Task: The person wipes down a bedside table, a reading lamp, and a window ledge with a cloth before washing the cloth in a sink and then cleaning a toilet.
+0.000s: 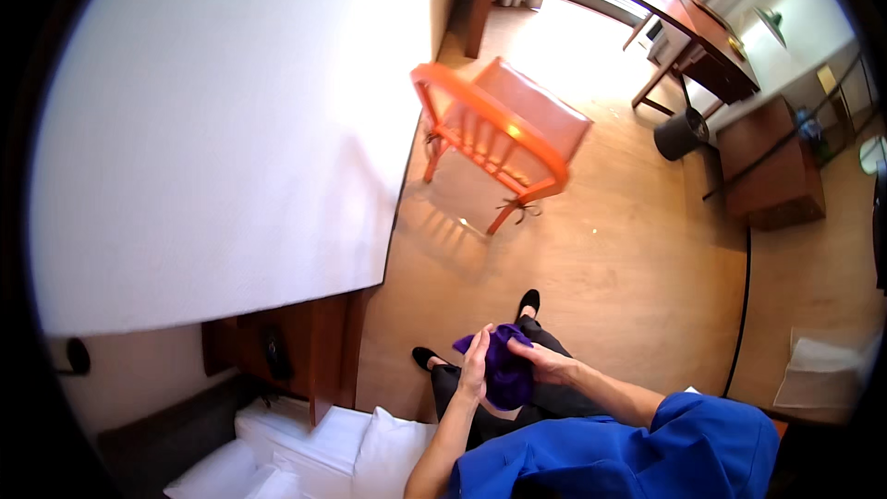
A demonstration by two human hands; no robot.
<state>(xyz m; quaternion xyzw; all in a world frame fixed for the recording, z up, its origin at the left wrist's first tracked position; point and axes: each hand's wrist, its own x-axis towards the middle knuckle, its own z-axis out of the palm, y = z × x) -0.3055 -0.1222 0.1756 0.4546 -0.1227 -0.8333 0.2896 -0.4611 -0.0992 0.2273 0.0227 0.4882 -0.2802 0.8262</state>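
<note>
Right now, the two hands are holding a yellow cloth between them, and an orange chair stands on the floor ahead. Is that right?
Not quite: the cloth is purple, not yellow, as the head view shows. The left hand and right hand do hold it, and the orange chair stands ahead.

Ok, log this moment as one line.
left hand: holding purple cloth | right hand: holding purple cloth | orange chair: standing on wooden floor

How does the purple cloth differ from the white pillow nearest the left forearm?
The purple cloth is dark and crumpled; the white pillow is pale and smoother. The left hand and right hand hold the cloth in their grip; neither holds the pillow. Both look soft.
</note>
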